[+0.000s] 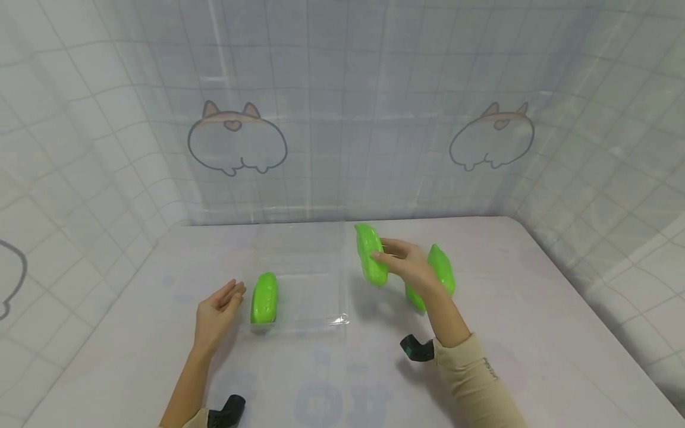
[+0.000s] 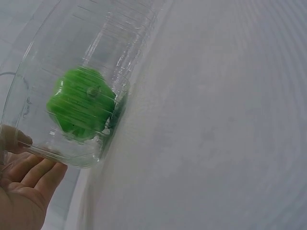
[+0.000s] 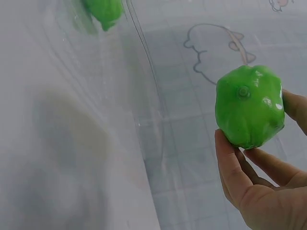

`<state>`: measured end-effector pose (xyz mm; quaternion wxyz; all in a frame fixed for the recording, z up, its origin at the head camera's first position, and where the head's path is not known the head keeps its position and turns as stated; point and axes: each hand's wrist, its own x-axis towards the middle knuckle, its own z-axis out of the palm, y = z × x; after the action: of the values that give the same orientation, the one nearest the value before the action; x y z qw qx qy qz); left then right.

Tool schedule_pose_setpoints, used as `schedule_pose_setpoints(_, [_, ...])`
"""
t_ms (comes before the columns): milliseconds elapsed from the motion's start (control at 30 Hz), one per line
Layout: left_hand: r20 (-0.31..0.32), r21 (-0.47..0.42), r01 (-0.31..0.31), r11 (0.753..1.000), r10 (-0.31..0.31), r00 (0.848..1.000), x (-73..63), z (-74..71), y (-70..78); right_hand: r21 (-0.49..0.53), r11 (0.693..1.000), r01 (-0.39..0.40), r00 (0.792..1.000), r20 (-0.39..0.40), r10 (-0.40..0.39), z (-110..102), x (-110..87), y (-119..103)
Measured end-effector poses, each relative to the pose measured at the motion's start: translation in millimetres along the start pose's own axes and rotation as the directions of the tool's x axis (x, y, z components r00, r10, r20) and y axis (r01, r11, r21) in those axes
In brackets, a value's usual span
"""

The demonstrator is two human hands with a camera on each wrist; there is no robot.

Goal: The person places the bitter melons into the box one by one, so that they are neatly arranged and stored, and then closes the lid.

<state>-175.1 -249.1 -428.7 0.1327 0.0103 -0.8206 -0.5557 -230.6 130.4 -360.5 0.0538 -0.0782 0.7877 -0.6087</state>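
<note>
My right hand (image 1: 409, 264) holds a glossy green gourd (image 1: 370, 255) with lengthwise ridges, pinched between thumb and fingers. It hangs above the table, just right of a clear plastic box (image 1: 305, 326). Inside the box, along its left side, lies another green gourd (image 1: 264, 298). At the box's left edge is my left hand (image 1: 216, 315); the left wrist view shows its thumb and fingers (image 2: 36, 175) gripping the clear rim. Most of the box's outline is faint because it is transparent.
More green gourds (image 1: 441, 270) lie on the table (image 1: 535, 333) to the right, partly hidden behind my right forearm. Grid-patterned sheeting (image 1: 348, 119) with cartoon animal prints stands at the back and both sides.
</note>
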Motion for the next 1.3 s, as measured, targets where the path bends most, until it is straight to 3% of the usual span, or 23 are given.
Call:
schedule_pose_setpoints(633, [-0.004, 0.029, 0.028, 0.999, -0.028, 1.000, -1.3, 1.8, -0.5, 0.206, 0.978, 0.016, 0.989, 0.141, -0.046, 61.0, 16.4, -4.9])
schedule_pose_setpoints(1300, [0.007, 0.027, 0.006, 1.000, -0.006, 1.000, -1.4, 1.4, 1.3, 0.188, 0.982, 0.015, 0.977, 0.205, -0.054, 108.9, 26.8, -9.0])
